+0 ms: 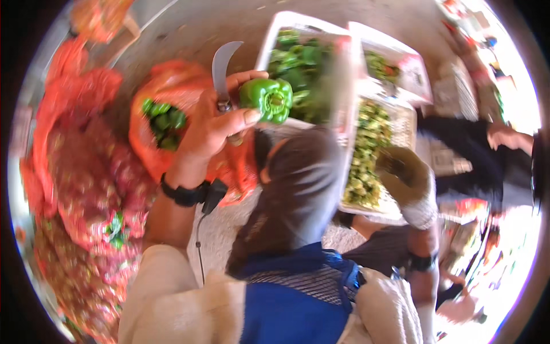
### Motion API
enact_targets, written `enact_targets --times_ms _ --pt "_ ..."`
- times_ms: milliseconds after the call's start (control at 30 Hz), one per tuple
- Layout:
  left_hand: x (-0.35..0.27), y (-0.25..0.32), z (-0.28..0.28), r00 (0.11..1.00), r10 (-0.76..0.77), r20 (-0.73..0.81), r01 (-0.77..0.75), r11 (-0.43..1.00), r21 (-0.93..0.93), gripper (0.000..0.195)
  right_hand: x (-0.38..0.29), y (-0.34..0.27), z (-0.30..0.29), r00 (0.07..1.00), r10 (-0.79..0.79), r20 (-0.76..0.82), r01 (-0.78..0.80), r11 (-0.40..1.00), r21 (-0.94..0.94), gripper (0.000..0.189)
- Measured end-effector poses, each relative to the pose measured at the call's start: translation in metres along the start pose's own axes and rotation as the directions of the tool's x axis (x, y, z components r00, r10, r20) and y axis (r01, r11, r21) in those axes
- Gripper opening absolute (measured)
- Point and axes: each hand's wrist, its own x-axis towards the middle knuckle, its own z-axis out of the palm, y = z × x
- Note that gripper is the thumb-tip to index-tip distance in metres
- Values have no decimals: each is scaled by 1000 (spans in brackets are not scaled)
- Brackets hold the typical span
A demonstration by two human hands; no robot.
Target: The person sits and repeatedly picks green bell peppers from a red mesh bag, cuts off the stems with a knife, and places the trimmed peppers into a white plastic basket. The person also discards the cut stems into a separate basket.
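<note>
My left hand [215,118] is raised over the bag and holds a green bell pepper [267,99], its stem end facing the camera. A curved-blade knife [221,71] is held in the same hand, blade pointing up and away, beside the pepper. My right hand [401,176], in a soiled work glove, hangs over the crate of cut stem pieces [367,150]; its fingers look curled, and whether anything is inside them cannot be told. An orange mesh bag [148,92] with green peppers [165,122] inside stands below my left hand.
Ahead, a white plastic crate [277,34] holds green peppers. Another crate [419,77] with trimmings stands right of it. Full red mesh sacks [86,172] line the left side. At the right are another person's dark-clothed legs [468,159] and hand [507,137].
</note>
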Motion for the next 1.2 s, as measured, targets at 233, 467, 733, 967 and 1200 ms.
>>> enact_targets --times_ms 233,467,733,967,1200 --pt "70 31 211 816 -292 498 214 954 210 44 -38 -7 -46 834 -470 -289 448 882 -142 69" --pt "102 -35 332 692 -295 658 115 946 303 48 -66 89 -121 904 -38 -427 259 842 473 63" --pt "104 -110 338 775 -74 627 -193 918 347 15 -54 142 -141 797 185 -575 260 754 603 50" --pt "117 -110 345 758 27 651 -462 727 508 14 -36 144 -132 694 63 -717 223 928 297 50" --pt "121 -114 339 717 99 690 -542 703 461 13 -33 136 -128 718 44 -695 134 971 200 55"
